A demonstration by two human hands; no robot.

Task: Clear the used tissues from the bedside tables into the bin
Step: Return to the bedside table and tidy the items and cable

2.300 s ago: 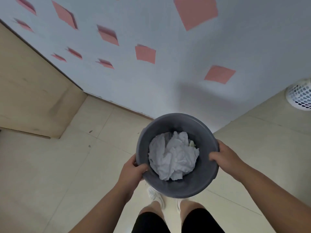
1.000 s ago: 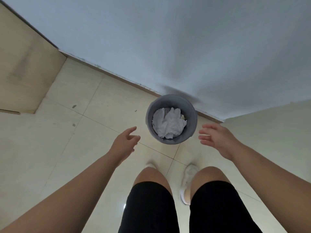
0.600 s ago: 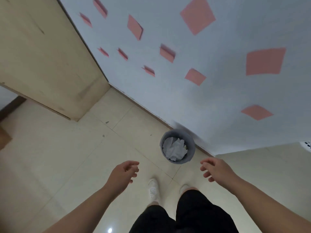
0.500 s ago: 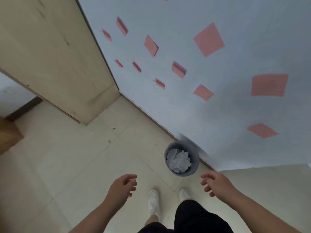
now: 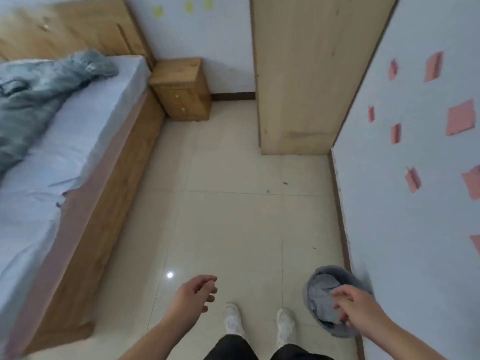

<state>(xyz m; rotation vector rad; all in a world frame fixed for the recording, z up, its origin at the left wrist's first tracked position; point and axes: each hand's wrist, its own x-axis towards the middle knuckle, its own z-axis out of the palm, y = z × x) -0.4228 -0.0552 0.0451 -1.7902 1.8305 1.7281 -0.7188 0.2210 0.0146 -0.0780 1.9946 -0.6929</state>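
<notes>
Crumpled white tissues (image 5: 322,297) piled in round grey plastic bin (image 5: 335,271); wooden bedside table (image 5: 179,71) apparently bare; left hand (image 5: 193,294), right hand (image 5: 357,307) loosely open, holding nothing.

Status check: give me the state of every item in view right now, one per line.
bin: upright on the floor by the wall, holding white tissues
bedside table: drawers shut, top bare
left hand: open, empty
right hand: open, empty
bed: unmade, blanket rumpled
</notes>
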